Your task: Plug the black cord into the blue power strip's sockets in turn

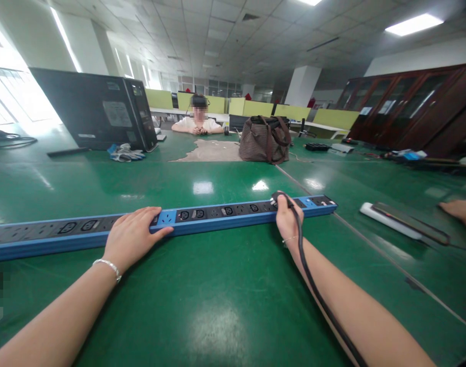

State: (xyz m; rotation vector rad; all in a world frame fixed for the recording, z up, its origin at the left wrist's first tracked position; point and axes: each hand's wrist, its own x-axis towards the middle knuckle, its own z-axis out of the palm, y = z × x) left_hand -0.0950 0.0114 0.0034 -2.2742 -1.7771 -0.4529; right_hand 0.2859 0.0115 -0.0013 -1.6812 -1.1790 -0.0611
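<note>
In the right hand [288, 219] is a black plug [276, 195].

Gloves [126, 153] lie beside a black computer case [91, 112].

From here I look into an open-plan office: yellow-green cubicle partitions [258, 108] line the back under a tiled ceiling [202, 43] with a rectangular light panel [414, 24], dark wooden glass-fronted cabinets [397, 107] stand at right, and a computer tower [91, 109] sits on the green surface [217, 265].
</note>
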